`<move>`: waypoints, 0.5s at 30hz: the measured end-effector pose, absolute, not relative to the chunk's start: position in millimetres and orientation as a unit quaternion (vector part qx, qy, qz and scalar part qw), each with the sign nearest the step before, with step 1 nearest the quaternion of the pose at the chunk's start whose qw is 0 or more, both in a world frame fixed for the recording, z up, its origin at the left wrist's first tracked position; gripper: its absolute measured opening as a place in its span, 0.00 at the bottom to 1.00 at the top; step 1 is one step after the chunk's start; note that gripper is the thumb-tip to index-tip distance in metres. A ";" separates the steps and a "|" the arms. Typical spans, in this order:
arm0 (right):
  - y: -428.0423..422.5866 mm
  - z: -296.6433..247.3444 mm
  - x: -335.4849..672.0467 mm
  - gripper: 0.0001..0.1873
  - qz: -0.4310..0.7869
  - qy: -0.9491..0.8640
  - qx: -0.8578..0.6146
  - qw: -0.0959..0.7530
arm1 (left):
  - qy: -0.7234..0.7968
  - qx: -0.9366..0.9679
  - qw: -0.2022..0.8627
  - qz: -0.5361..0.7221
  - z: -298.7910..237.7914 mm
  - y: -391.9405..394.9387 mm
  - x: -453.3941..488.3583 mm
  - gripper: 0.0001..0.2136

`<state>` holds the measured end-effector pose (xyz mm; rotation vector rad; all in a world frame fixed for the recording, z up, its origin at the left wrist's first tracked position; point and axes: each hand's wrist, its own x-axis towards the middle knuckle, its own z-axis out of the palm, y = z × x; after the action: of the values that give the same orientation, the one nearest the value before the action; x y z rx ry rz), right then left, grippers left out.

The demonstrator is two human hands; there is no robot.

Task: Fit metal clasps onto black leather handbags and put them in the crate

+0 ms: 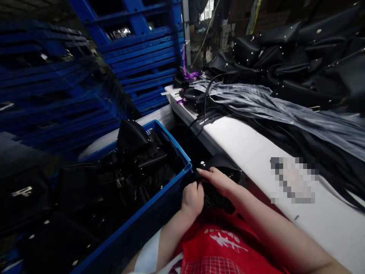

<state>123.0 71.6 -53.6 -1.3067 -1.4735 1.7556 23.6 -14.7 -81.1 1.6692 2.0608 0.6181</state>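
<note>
In front of my red apron, a black leather-like bag [225, 163] with a round silver stud is held between my hands, beside the corner of the blue crate. My left hand [193, 198] is closed, its curled fingers gripping the dark edge of the bag. Just above and to the right, my right hand [217, 180] presses on the bag, index finger stretched out below the stud and the other fingers hidden behind the material. The bag's lower part is in dark shadow, so its exact shape cannot be made out.
At left, a blue plastic crate [171, 180] holds several black bags with metal fittings. A white table [236, 139] runs along the right, bearing black straps, grey plastic-wrapped strips [256, 95], a phone-like pixelated item and piled black bags [299, 57]. Blue pallets [142, 57] are stacked behind.
</note>
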 end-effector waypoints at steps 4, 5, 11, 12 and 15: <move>68.6 -81.9 139.7 0.17 0.649 -0.463 -0.534 0.281 | 0.696 0.669 0.218 0.140 -93.6 -25.9 51.8 0.17; 67.9 -80.8 148.1 0.15 0.648 -0.456 -0.540 0.283 | 0.666 0.697 0.232 0.132 -91.3 -27.1 54.0 0.17; 73.4 -28.8 216.8 0.18 0.591 -0.638 -0.455 0.191 | 0.519 0.728 0.265 0.361 -55.3 -27.1 33.0 0.18; 75.0 -20.0 226.4 0.20 0.583 -0.664 -0.437 0.168 | 0.522 0.705 0.247 0.411 -51.3 -26.3 27.2 0.18; 79.5 -5.5 242.0 0.26 0.606 -0.665 -0.413 0.142 | 0.542 0.629 0.253 0.496 -52.0 -22.4 15.9 0.17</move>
<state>242.0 79.5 -5.5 -1.1906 -1.9192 1.7486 15.9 -22.4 -52.0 1.7108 1.4721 1.3484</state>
